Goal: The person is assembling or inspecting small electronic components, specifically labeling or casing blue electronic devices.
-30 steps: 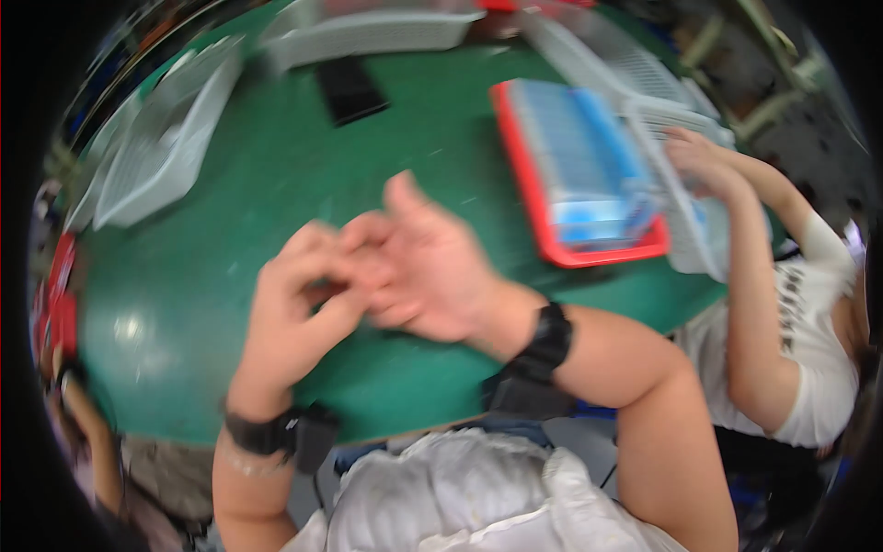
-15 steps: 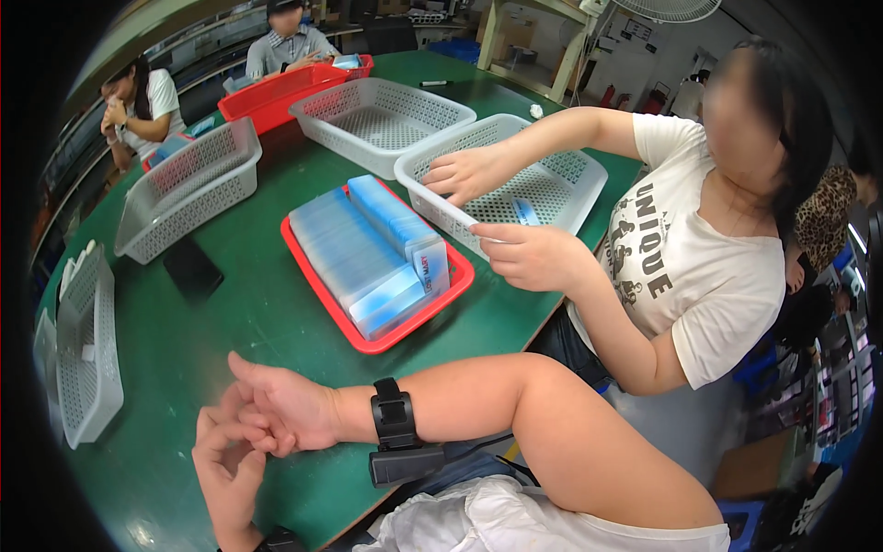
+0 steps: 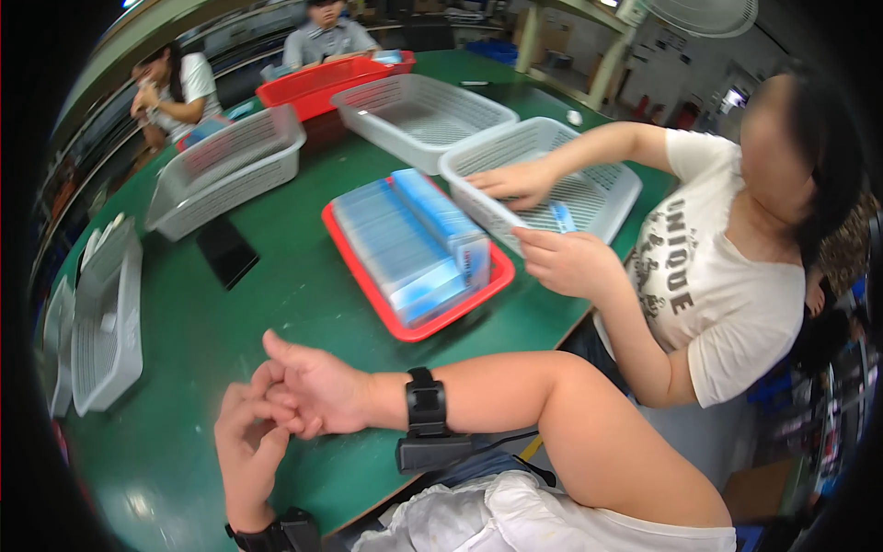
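My left hand and my right hand meet over the near part of the green table. Their loosely bent fingers touch and overlap, with no object in them. The right thumb points up, apart from its fingers; a gap shows between the left thumb and fingers. Both wrists wear black straps. Beyond my hands, a red tray carries rows of thin blue-and-white packages. At the right, a co-worker's hand touches a light grey perforated basket, and the other hand reaches inside it, near a small blue-and-white packet.
More perforated baskets stand at the back, far left and left edge. A black phone-like slab lies on the table. A red bin stands before two people sitting across the table.
The whole view has shifted, so everything appears farther right. My hands keep their touching pose. The co-worker's far hand has flattened and reaches lower in the basket.
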Demonstrator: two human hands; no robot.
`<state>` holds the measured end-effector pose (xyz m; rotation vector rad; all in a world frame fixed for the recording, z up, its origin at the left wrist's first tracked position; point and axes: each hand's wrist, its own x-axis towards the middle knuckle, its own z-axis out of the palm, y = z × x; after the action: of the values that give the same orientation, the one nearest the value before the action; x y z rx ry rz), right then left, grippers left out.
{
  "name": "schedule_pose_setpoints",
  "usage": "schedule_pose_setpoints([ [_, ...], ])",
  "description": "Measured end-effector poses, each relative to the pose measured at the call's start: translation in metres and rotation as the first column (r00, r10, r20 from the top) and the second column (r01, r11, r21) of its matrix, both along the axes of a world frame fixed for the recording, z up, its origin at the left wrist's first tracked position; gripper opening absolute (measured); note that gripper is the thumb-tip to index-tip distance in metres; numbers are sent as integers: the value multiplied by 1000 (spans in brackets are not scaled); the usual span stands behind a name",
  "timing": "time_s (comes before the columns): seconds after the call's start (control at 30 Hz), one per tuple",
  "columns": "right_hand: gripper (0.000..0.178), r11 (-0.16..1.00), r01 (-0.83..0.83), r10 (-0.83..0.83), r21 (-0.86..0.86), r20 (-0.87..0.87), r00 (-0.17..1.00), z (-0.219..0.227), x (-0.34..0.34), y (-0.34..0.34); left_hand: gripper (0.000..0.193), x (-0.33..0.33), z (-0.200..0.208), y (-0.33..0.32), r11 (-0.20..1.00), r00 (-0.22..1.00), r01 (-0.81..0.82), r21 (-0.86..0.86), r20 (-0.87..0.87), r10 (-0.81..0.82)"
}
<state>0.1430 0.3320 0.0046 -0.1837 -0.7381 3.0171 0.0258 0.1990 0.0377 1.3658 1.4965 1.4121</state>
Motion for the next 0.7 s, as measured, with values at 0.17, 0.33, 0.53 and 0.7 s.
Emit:
schedule_pose_setpoints([
  [0.17, 66, 996, -34, 31, -85, -36, 999, -3, 6, 4, 24, -3, -3, 2, 999, 997, 23, 26, -68, -21],
  [0.33, 67, 1000, 9, -8, -24, 4, 1000, 2, 9, 3, 24, -6, -6, 2, 998, 998, -11, 57, -66, 15],
  [0.53, 68, 998, -25, 25, -50, -14, 1000, 7, 5, -2, 16, -8, -4, -6, 999, 999, 45, 29, -8, -45],
  [0.7, 68, 1000, 4, -4, -26, -1, 1000, 7, 7, 1, 13, -7, -10, -2, 998, 999, 38, 58, -35, -36],
])
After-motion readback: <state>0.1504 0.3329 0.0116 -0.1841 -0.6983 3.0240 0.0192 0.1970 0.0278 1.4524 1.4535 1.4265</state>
